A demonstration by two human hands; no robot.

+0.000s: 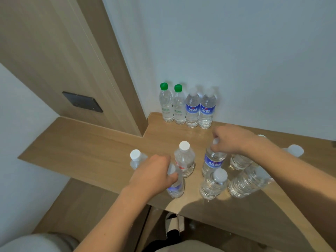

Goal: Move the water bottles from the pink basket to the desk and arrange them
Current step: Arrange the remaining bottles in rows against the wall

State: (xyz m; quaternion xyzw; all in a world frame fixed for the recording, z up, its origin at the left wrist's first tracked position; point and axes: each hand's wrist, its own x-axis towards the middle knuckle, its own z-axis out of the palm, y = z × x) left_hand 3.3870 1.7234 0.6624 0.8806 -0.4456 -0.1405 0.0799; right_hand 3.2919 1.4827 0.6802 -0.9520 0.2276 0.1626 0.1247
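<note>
Near the front edge of the wooden desk (94, 148), the fingers of the left hand (152, 171) are curled around the neck of a blue-label bottle (175, 188), just under its white cap, and this bottle stands upright close to the desk edge. The right hand (231, 140) grips the top of another blue-label bottle (212, 160) further back; its fingers close around the cap and neck, and the bottle leans a little to the left.

Between the two hands stands a red-label bottle with a white cap (184, 159), upright and apart from both. Left of the left hand, a clear bottle with a white cap (136, 158) is partly hidden behind the hand. In front of the right hand's bottle stands an unlabelled clear bottle (213, 184), and beside it on the right is one more clear bottle (245, 182), partly covered by the right forearm. Behind the forearm, more bottles show only in part, one of them with a white cap (295, 150).

At the back of the desk, against the white wall (236, 51), four bottles stand in a tight row: two green-cap bottles (166, 104) on the left and two blue-label bottles with pale caps (200, 110) on the right, each touching its neighbour. Left of the desk rises a wooden panel (54, 51) with a dark switch plate (82, 101). The pink basket is not in view.
</note>
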